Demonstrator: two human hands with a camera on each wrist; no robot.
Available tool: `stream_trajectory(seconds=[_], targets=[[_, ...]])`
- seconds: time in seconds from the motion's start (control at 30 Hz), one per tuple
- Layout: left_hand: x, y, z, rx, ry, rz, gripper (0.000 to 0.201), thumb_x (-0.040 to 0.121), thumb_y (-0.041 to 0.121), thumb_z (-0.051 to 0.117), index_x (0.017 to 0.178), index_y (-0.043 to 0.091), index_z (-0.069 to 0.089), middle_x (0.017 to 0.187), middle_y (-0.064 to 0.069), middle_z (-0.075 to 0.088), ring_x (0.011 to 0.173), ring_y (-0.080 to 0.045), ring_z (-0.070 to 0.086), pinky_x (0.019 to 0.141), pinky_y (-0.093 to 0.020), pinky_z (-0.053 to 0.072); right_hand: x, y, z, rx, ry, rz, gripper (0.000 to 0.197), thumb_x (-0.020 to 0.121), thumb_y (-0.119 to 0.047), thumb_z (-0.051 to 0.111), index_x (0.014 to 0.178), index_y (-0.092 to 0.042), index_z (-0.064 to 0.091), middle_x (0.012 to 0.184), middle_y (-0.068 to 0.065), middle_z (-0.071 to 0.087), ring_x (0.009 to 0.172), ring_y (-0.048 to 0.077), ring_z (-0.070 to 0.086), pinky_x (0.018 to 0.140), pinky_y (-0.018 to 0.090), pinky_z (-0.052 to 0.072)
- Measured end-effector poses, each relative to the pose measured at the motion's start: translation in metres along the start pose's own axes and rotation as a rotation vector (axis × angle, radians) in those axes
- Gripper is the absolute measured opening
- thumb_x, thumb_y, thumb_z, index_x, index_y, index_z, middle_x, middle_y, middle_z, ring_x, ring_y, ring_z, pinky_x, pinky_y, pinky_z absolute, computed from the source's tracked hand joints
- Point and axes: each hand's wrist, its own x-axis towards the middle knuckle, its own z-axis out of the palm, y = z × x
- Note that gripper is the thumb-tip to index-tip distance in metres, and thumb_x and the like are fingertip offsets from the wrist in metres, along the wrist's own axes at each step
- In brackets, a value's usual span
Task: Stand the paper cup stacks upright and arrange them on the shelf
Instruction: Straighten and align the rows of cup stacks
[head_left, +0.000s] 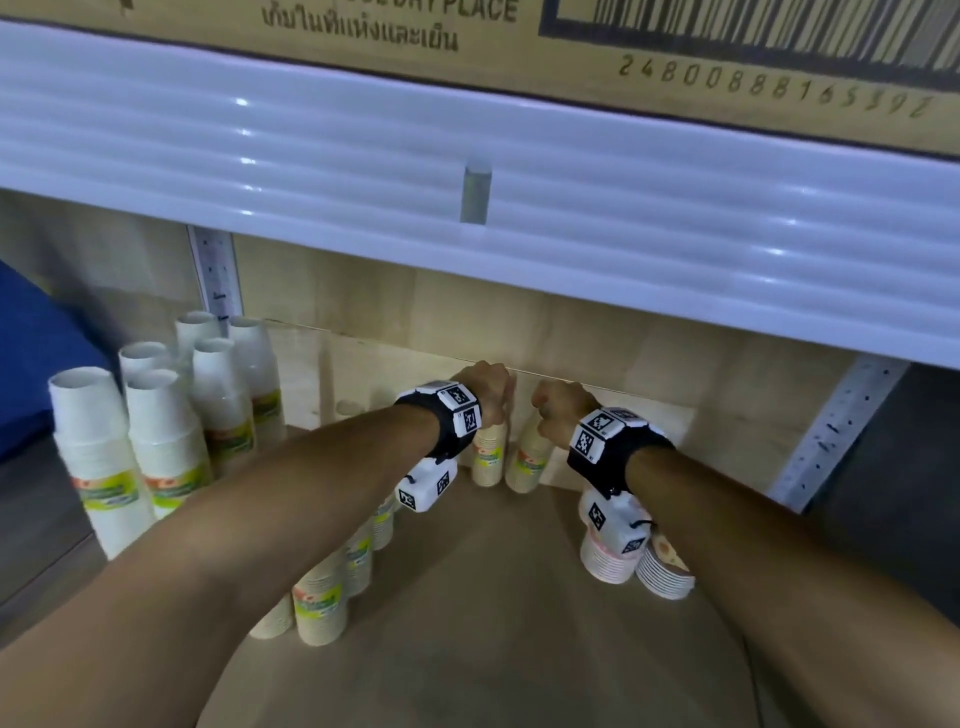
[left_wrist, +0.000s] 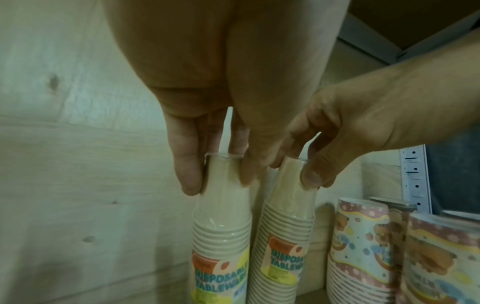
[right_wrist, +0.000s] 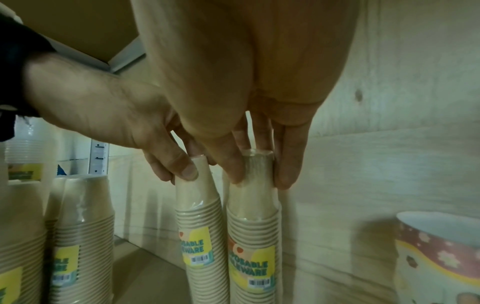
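Two wrapped stacks of beige paper cups stand side by side against the back wall of the wooden shelf (head_left: 467, 597). My left hand (head_left: 483, 389) grips the top of the left stack (head_left: 488, 457); in the left wrist view its fingers (left_wrist: 191, 181) curl round the top cup of that stack (left_wrist: 221, 246). My right hand (head_left: 558, 410) grips the top of the right stack (head_left: 530, 465), which leans a little. In the right wrist view the right hand's fingers (right_wrist: 285, 174) clasp this stack (right_wrist: 253, 246), with the left stack (right_wrist: 200, 236) next to it.
Several white cup stacks (head_left: 156, 441) stand at the left and a row of beige stacks (head_left: 322, 603) runs along the front left. Pink patterned cup stacks (head_left: 613, 556) stand at the right. A white upper shelf edge (head_left: 311, 171) hangs low overhead, with a metal upright (head_left: 831, 431) at the right.
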Motion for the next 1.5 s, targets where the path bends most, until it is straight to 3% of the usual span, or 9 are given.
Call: stream_trajectory(seconds=[0.2,0.37,0.57,0.8,1.03,1.1,1.17,1.33,1.5], targets=[[0.011,-0.008,0.003,0.031,-0.024,0.012,0.032,0.081,0.015,0.07,0.112,0.012,0.063,0.113,-0.011,0.063,0.096,-0.029,0.063,0.067,-0.03,0.046,0.018,-0.007,0.008,-0.021,-0.003,-0.03,0.03,0.081,-0.006,0.057,0.111,-0.009,0.062,0.113,0.01,0.062,0.104,0.03,0.061,0.08,0.03,0.049],[0.016,-0.009,0.006,0.094,-0.005,0.045,0.028,0.085,0.01,0.066,0.112,0.005,0.063,0.111,-0.015,0.066,0.098,-0.032,0.064,0.065,-0.03,0.044,0.025,-0.012,0.014,-0.003,-0.004,-0.034,0.029,0.081,-0.01,0.056,0.109,-0.016,0.06,0.11,0.007,0.064,0.102,0.028,0.062,0.071,0.024,0.039],[0.021,-0.014,0.01,0.063,0.023,0.042,0.025,0.085,0.009,0.064,0.109,0.004,0.063,0.109,-0.015,0.066,0.098,-0.033,0.064,0.074,-0.034,0.051,0.031,-0.016,0.022,0.054,0.02,-0.043,0.03,0.078,-0.013,0.055,0.107,-0.018,0.061,0.108,0.005,0.065,0.1,0.026,0.063,0.075,0.027,0.046],[0.023,-0.017,0.007,-0.035,0.013,-0.015,0.015,0.083,0.01,0.063,0.098,0.008,0.066,0.1,-0.013,0.067,0.088,-0.032,0.064,0.062,-0.028,0.044,0.033,-0.016,0.024,0.068,0.093,-0.014,0.02,0.084,-0.013,0.059,0.103,-0.012,0.063,0.11,0.008,0.064,0.102,0.029,0.061,0.075,0.026,0.043],[0.015,-0.027,-0.01,-0.109,0.041,-0.035,0.045,0.083,0.033,0.072,0.122,0.016,0.06,0.126,-0.006,0.056,0.11,-0.028,0.058,0.091,-0.034,0.05,0.022,-0.023,0.008,0.081,0.146,0.059,0.042,0.086,-0.025,0.062,0.126,-0.018,0.053,0.134,0.008,0.052,0.116,0.027,0.056,0.085,0.026,0.041],[0.007,-0.029,-0.02,-0.085,0.033,-0.026,0.049,0.078,0.04,0.077,0.12,0.019,0.06,0.127,-0.003,0.054,0.107,-0.024,0.057,0.083,-0.029,0.047,0.017,-0.029,-0.001,0.06,0.145,0.045,0.045,0.084,-0.02,0.065,0.126,-0.015,0.053,0.133,0.009,0.052,0.116,0.027,0.055,0.084,0.025,0.042],[-0.002,-0.032,-0.033,-0.084,0.016,-0.024,0.044,0.079,0.031,0.079,0.118,0.022,0.062,0.127,0.0,0.053,0.097,-0.019,0.055,0.075,-0.026,0.042,0.011,-0.038,-0.01,0.051,0.149,0.026,0.046,0.083,-0.017,0.066,0.127,-0.012,0.053,0.133,0.011,0.052,0.117,0.028,0.054,0.088,0.027,0.044],[-0.035,-0.041,-0.064,-0.029,-0.014,-0.057,0.037,0.083,0.021,0.075,0.118,0.02,0.063,0.119,0.002,0.047,0.1,-0.019,0.053,0.079,-0.026,0.043,-0.004,-0.068,-0.02,0.044,0.124,-0.037,0.045,0.085,-0.03,0.068,0.124,-0.013,0.054,0.127,0.01,0.053,0.111,0.028,0.056,0.087,0.032,0.048],[-0.075,-0.057,-0.09,-0.017,-0.026,-0.127,0.035,0.082,0.021,0.076,0.115,0.018,0.065,0.102,-0.002,0.058,0.085,-0.019,0.058,0.07,-0.026,0.048,-0.02,-0.108,-0.019,0.061,0.142,-0.087,0.038,0.084,-0.018,0.058,0.122,-0.018,0.055,0.124,0.01,0.054,0.106,0.029,0.058,0.082,0.03,0.048]])
